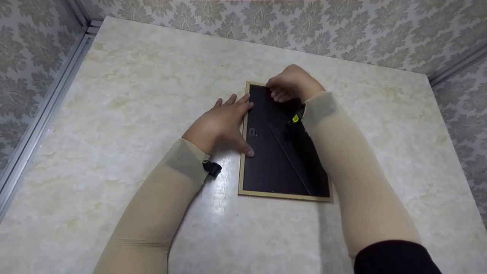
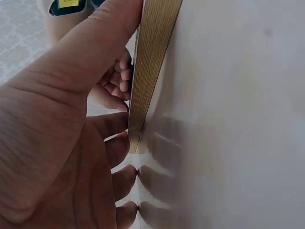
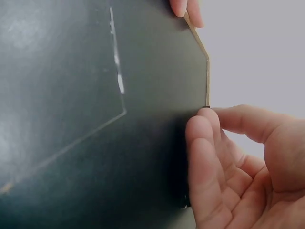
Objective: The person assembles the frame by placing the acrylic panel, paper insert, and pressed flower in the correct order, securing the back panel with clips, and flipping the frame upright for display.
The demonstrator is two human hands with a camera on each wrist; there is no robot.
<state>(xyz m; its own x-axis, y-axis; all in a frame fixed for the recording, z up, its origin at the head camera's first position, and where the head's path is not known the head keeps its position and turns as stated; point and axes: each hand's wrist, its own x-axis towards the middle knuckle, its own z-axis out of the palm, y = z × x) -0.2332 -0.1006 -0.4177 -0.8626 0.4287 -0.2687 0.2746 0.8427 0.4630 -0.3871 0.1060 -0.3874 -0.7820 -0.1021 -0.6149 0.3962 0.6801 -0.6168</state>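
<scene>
A picture frame (image 1: 285, 197) with a thin light-wood border lies back up on the table, showing its black backing (image 1: 262, 167) in the head view. My left hand (image 1: 224, 120) spreads along the left side, its thumb on the backing and some fingertips touching the border. In the left wrist view the wooden edge (image 2: 151, 57) stands beside that hand's fingers. At the far edge, my right hand (image 1: 293, 82) has curled fingers; in the right wrist view its thumb and forefinger pinch a small dark tab (image 3: 206, 107) at the frame's edge. The fingers partly hide the tab.
The pale marbled table (image 1: 152, 95) extends around the frame. Patterned wall panels (image 1: 266, 19) stand behind it, and a metal rail (image 1: 45, 114) runs along the left. A diagonal crease (image 1: 287, 154) crosses the backing.
</scene>
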